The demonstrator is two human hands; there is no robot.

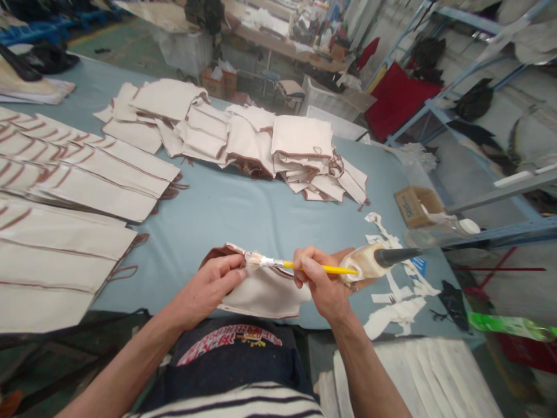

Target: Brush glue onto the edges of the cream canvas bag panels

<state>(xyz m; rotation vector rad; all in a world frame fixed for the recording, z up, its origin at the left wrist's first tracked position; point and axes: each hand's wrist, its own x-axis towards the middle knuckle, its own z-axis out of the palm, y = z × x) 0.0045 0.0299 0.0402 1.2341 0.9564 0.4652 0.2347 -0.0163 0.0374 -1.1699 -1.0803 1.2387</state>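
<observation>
A cream fabric piece (265,293) with brown edging lies at the near edge of the blue-green table. My left hand (217,281) pinches its upper left edge, where the brown inner side shows. In my right hand (315,276) is a yellow-handled brush (289,265), held level and pointing left. Its pale bristles touch the top edge of the piece, close beside my left fingertips. Just right of my right hand, a whitish bottle (361,264) with a dark nozzle lies tilted on a brown scrap.
Cream pieces (300,136) are heaped along the far side of the table (209,209). More are spread in overlapping rows (100,168) at left. White scraps (400,310), a small cardboard box (413,208) and a clear jar (439,232) lie at right, near blue shelving (439,110).
</observation>
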